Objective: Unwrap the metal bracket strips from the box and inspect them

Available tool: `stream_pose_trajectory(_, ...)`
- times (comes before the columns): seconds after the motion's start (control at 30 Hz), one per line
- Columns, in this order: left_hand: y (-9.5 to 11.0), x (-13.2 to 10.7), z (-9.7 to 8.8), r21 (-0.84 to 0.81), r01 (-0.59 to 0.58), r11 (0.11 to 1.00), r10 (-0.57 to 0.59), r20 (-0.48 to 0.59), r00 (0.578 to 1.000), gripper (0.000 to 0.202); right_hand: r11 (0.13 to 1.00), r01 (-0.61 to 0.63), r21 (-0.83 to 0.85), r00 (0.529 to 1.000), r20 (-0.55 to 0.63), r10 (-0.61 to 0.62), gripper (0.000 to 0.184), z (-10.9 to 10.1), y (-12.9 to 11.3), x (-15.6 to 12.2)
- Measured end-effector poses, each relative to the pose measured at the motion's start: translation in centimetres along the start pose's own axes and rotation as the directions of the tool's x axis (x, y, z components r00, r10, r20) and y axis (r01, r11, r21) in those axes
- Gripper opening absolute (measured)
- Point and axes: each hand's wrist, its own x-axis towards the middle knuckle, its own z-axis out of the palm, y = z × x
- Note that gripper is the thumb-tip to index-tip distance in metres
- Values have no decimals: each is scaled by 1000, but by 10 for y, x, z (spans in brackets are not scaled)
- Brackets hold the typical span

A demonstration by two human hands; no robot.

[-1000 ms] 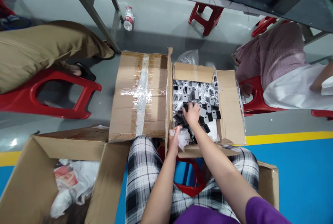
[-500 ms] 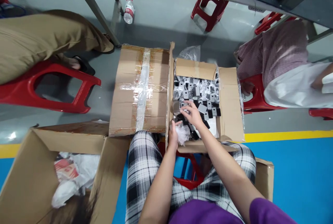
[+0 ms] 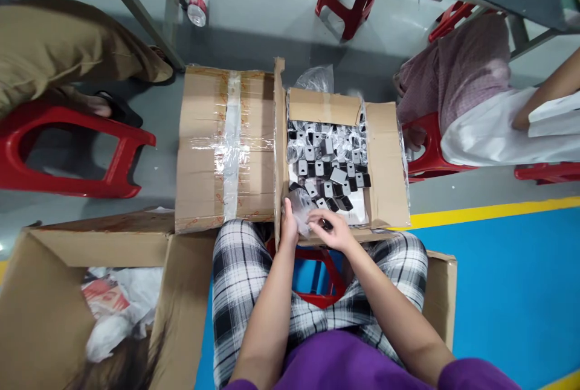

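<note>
A clear plastic bag (image 3: 300,204), crumpled and partly spread, lies at the near left corner of an open cardboard box (image 3: 387,163). My left hand (image 3: 289,228) is closed on its left side, thumb pointing up. From the right, my right hand (image 3: 334,231) meets the bag with its fingers curled and the fingertips at its edge. A small black piece (image 3: 326,224) shows in the gap of those curled fingers; whether they hold it cannot be made out. Beyond the hands, several small grey-and-black bracket-like parts (image 3: 338,175) lie in the box, the farther ones in clear wrap.
A taped carton (image 3: 202,148) adjoins the box on the left. Lower left, an open carton (image 3: 49,293) contains white plastic bags (image 3: 109,335). Seated people's legs flank both sides, with red stools (image 3: 86,115) under them. A bottle (image 3: 197,0) stands by the table leg.
My right hand has drawn back from the parts toward me and onto the bag. The bag looks more spread out beside my left hand. The whole view has shifted slightly.
</note>
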Motion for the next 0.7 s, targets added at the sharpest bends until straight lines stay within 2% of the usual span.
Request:
stream_pose_trajectory(0.07, 0, 0, 1, 52, -9, 999, 10, -23, 1000, 70, 988, -149, 36, 984, -96, 152, 24, -4, -2, 3)
stream_pose_trajectory(0.13, 0, -1, 2, 115, -33, 993, 38, -42, 998, 66, 964, -260, -51, 961, -110, 253, 24, -9, 0, 12)
stream_pose_trajectory(0.2, 1, -2, 2, 184, -55, 981, 66, -54, 996, 64, 933, -299, -199, 951, 19, 309, 21, -12, 5, 22)
stream_pose_trajectory(0.27, 2, -4, 1, 258, -78, 963, 96, -57, 994, 63, 904, -302, -304, 916, 170, 363, 20, -13, 12, 28)
stream_pose_trajectory(0.3, 3, -5, 0, 299, -86, 950, 107, -54, 993, 62, 890, -309, -336, 899, 202, 388, 21, -12, 15, 30)
stream_pose_trajectory(0.37, 5, -7, -1, 383, -94, 919, 120, -43, 992, 59, 875, -337, -348, 892, 179, 415, 20, -8, 20, 29)
stream_pose_trajectory(0.47, 7, -10, -2, 471, -93, 877, 126, -39, 991, 57, 894, -383, -234, 910, 73, 409, 26, 1, 26, 23)
stream_pose_trajectory(0.53, 7, -10, -3, 487, -107, 867, 147, -46, 988, 55, 899, -425, -111, 903, 15, 429, 33, 6, 30, 18)
stream_pose_trajectory(0.6, 5, -8, -3, 473, -128, 872, 168, -43, 985, 48, 883, -469, 6, 882, -47, 468, 38, 6, 33, 14)
stream_pose_trajectory(0.7, 0, -3, -5, 385, -160, 909, 183, -23, 983, 33, 849, -501, 166, 834, -167, 525, 42, -5, 40, 9)
